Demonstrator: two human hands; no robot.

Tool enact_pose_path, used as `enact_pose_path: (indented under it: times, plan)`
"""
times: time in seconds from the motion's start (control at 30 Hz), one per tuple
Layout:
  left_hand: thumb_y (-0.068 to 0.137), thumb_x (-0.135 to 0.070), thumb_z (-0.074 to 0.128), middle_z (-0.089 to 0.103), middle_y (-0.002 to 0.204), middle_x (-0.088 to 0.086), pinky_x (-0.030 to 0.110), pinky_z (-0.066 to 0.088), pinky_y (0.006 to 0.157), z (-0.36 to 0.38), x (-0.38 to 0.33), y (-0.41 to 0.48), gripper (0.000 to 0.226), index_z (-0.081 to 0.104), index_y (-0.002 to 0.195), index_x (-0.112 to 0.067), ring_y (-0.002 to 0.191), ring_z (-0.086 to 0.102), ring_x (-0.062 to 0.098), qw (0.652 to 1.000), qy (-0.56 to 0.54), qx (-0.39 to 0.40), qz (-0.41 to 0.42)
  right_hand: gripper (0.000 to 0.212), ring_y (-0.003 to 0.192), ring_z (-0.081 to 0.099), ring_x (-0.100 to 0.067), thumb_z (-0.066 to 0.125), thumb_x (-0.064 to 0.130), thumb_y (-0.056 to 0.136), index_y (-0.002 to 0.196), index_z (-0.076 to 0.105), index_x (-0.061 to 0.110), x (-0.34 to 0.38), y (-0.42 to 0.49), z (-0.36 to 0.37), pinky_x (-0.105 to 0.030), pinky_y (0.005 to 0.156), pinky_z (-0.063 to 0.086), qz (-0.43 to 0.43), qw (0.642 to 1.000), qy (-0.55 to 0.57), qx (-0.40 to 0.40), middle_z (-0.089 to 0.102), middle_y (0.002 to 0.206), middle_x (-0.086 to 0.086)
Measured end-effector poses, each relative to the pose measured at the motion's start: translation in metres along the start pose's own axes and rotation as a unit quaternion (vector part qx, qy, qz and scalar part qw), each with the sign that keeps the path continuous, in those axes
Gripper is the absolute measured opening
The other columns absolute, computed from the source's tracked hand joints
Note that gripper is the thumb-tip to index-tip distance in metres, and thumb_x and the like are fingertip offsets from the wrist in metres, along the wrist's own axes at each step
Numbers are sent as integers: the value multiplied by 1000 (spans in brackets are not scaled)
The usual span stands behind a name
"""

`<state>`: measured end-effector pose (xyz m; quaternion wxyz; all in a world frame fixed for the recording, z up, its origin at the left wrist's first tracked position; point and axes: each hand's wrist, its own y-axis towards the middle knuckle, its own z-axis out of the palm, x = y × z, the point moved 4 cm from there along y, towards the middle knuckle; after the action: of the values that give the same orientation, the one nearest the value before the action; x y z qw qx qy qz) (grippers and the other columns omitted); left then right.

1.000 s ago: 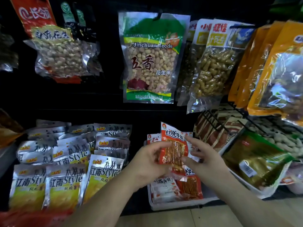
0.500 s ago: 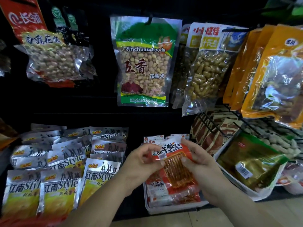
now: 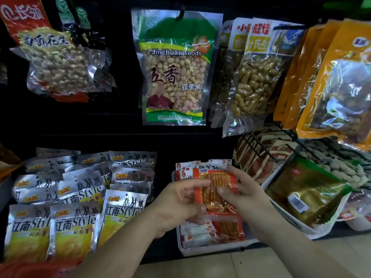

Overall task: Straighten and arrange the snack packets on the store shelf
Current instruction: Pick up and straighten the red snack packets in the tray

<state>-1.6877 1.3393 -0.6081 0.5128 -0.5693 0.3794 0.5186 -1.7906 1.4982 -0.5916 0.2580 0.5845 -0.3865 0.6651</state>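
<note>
Head view: I saw one red packet [image 3: 214, 187] held just above the tray [image 3: 210, 252]. The right hand [image 3: 248, 199] pinched its right side, thumb on the front; the left hand [image 3: 177, 204] gripped its left edge with curled fingers. More packets [image 3: 228, 229] lay in the tray.

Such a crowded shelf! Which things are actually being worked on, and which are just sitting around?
In use: red packet, held by left hand and right hand; white tray of matching packets below.
Idle: silver packets, green peanut bag, gold packet.
</note>
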Motion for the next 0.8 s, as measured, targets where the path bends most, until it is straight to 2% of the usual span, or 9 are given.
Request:
enact_pose_path:
  times: [0.1,0.17,0.27,0.4,0.47,0.57,0.63,0.7,0.8]
  plan:
    - [88,10,72,74,117,2,42,64,75,-4,1,2,55,70,127,-29,90,76,34,999,7,-36,10,74,109,74,-29,70,-8,91,147,50,35,3,-4,2,-57,87,61,2,998,14,54,76,119,-7]
    - [88,11,71,73,118,4,39,64,72,-8,1,3,53,70,125,-27,90,76,32,999,-6,-51,18,74,108,74,-31,64,-18,90,146,52,29,5,-6,4,-51,84,63,-5,997,-9,81,75,120,-10]
    - [88,10,72,72,119,6,34,63,71,-9,5,4,51,70,124,-26,90,77,25,998,7,-65,16,74,107,74,-27,62,-21,90,143,55,30,5,-7,3,-45,80,64,-14,996,-46,68,75,118,-6]
    - [86,-9,80,62,124,-11,33,60,91,-5,1,8,50,68,125,-38,104,66,7,974,169,-139,56,74,109,73,-20,62,-19,90,142,58,34,-1,0,2,-46,82,64,-21,994,-99,28,76,118,-1]
    - [87,-24,81,54,129,-18,29,54,100,-1,-6,9,46,67,128,-39,115,56,2,958,202,-174,107,75,112,71,-17,63,-18,90,141,58,37,2,0,3,-40,84,63,-44,991,-128,21,75,120,3]
    - [87,-55,72,34,156,-10,34,41,117,8,-11,10,58,55,141,-47,145,35,9,936,282,-183,102,72,110,72,-16,58,-17,93,142,57,36,7,-3,10,-38,85,63,-67,986,-148,41,77,117,2]
    - [87,-64,63,18,165,-3,37,30,122,10,-19,8,63,48,146,-48,152,17,16,885,390,-224,119,75,107,74,-15,55,-18,94,145,52,37,9,-5,15,-39,85,63,-72,985,-149,53,78,113,1]
    - [89,-64,60,25,160,-6,37,36,115,17,-31,3,60,49,146,-45,146,24,18,860,418,-245,158,83,106,75,-16,55,-22,92,148,47,39,10,-5,19,-33,84,63,-82,985,-138,63,79,111,1]
    - [92,-58,61,47,132,-15,30,51,97,30,-31,4,58,48,145,-42,119,54,10,904,353,-191,144,100,94,75,-11,54,-28,87,156,30,42,11,-5,22,-23,74,58,-94,977,-167,89,79,96,8]
